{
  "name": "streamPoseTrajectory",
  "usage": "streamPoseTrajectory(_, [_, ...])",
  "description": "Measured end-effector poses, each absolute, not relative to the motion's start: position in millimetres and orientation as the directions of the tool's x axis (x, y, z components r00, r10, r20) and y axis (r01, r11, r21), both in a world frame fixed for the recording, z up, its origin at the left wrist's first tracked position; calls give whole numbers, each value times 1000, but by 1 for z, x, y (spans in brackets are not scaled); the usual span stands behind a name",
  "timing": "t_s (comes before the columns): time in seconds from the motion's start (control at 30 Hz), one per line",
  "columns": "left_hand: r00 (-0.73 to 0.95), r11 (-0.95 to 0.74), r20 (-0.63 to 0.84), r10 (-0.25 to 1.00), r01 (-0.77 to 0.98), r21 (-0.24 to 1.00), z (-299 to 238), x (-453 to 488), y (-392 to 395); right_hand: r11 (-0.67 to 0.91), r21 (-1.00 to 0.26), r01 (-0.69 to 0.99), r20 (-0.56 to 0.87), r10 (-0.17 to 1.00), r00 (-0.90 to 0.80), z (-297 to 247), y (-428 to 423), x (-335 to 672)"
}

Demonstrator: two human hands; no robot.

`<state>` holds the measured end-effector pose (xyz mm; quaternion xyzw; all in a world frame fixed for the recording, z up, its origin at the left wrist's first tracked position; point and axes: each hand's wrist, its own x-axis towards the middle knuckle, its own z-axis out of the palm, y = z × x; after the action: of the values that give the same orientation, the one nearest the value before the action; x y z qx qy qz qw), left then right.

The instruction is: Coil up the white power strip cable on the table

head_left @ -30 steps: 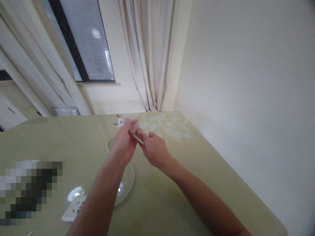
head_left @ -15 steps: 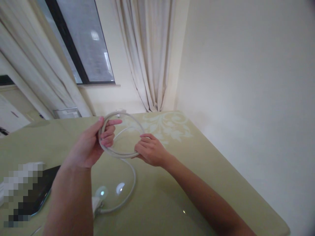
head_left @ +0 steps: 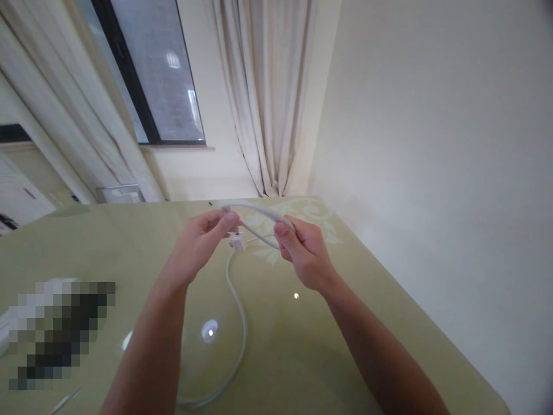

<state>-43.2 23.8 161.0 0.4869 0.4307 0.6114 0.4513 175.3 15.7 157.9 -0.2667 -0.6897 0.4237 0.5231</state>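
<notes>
A white cable (head_left: pixel 254 208) is looped between my two hands above the table. My left hand (head_left: pixel 203 236) pinches one side of the loop between thumb and fingers. At the other side, my right hand (head_left: pixel 305 248) is wrapped round the gathered strands, thumb on top. Just below and between the hands is a small white power adapter (head_left: pixel 239 242) with prongs at its left side. From near it, a length of the same cable curves down over the table and passes behind my left forearm.
The pale green table (head_left: pixel 276 346) has a glossy top with light reflections. At left lie a blurred-out dark flat object (head_left: pixel 69 328) and a white item (head_left: pixel 47 300). A thin white piece (head_left: pixel 64 402) is at the lower left. A wall (head_left: pixel 432 144) borders the right; curtains (head_left: pixel 268 104) hang behind.
The round coil is now drawn into a narrower, flatter loop. Both hands have shifted right, and the left fingers have closed into a pinch. The white adapter now shows between the hands.
</notes>
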Motion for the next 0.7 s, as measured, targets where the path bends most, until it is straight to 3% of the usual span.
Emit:
streamPoseTrajectory(0.17, [-421, -302, 448, 788, 370, 879, 155, -30, 26, 347, -922, -173, 388, 816, -429, 163, 12, 178])
streamPoseTrajectory(0.27, [-418, -397, 567, 710, 427, 812, 149, -21, 29, 235, -941, -242, 329, 795, -509, 166, 10, 179])
streamPoseTrajectory(0.4, [-320, -446, 452, 833, 93, 890, 140, -4, 34, 147, -917, -371, 337, 784, -522, 171, 9, 178])
streamPoseTrajectory(0.57, [-207, -233, 175, 962, -300, 925, 128, 23, 34, 281, -877, -390, 455, 748, -483, 168, 6, 169])
streamPoseTrajectory(0.7, [-79, -56, 21, 997, -468, 882, 122, 27, 35, 369, -882, -294, 472, 689, -550, 165, 2, 165])
